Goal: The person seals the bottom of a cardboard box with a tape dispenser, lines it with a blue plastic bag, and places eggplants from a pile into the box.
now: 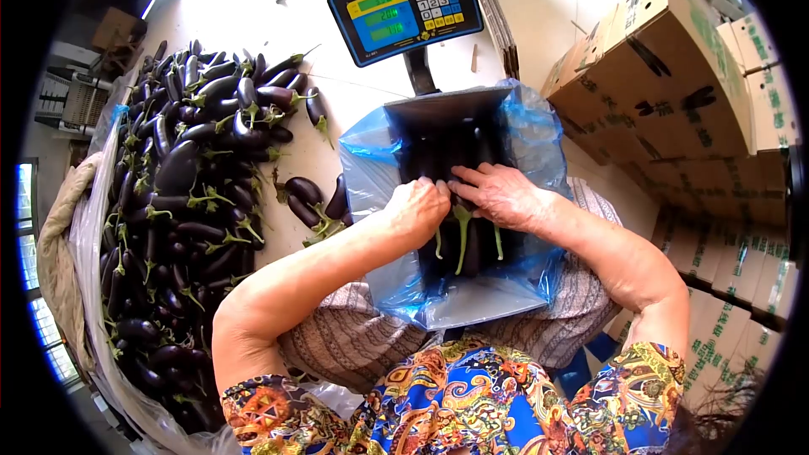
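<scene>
Dark eggplants [474, 248] with green stems lie in a box lined with blue plastic film [371, 147], which stands between my knees. My left hand [421, 205] is closed, its curled fingertips at the stem end of an eggplant in the box. Close beside it, my right hand [501, 194] lies over the eggplants with its fingers stretched out and touching them. The far end of the box is in deep shadow, so the eggplants there are hard to tell apart. Just beyond the box rises a scale display [406, 13] with lit green readouts and a keypad.
A large heap of eggplants [181, 168] fills the floor at my left, with clear plastic sheeting [93, 227] along its outer edge. A few loose eggplants [305, 191] lie between heap and box. Printed cardboard boxes [657, 76] are stacked at my right.
</scene>
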Available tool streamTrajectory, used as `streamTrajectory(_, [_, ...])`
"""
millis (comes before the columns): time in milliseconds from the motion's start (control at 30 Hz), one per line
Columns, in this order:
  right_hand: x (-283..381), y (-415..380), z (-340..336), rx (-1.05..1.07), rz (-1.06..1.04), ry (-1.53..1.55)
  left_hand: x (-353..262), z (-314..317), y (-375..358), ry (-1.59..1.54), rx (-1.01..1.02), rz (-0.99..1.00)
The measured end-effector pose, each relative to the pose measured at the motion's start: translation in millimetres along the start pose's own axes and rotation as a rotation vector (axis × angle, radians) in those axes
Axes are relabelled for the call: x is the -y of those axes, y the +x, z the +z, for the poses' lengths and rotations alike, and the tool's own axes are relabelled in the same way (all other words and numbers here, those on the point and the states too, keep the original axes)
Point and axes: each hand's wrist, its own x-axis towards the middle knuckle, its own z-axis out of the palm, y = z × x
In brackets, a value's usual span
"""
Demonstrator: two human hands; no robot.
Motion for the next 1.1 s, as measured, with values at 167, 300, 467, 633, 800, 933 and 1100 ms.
streamTrajectory(167, [11,0,-9,-0.015,0.026,0.004,5,8,5,-0.090,-0.060,-0.060])
streamTrajectory(300, [12,-8,-30,-0.044,0.061,0.098,2,1,-10,-0.058,-0.134,-0.028])
streamTrajectory(467, [11,-26,-59,-0.322,0.087,0.024,-20,-49,-41,-0.273,-0.266,0.118])
streamTrajectory(633, [-1,-43,-84,-0.492,0.329,0.052,-24,-62,-53,-0.460,-0.131,0.228])
streamTrajectory(800, [-8,-48,-87,-0.475,0.375,0.047,-20,-43,-53,-0.340,-0.105,0.350])
streamTrajectory(933, [-13,-51,-85,-0.461,0.412,0.051,-17,-36,-53,-0.260,-0.065,0.396])
streamTrajectory(1100, [-14,-52,-85,-0.435,0.416,0.083,-17,-35,-51,-0.219,-0.058,0.436])
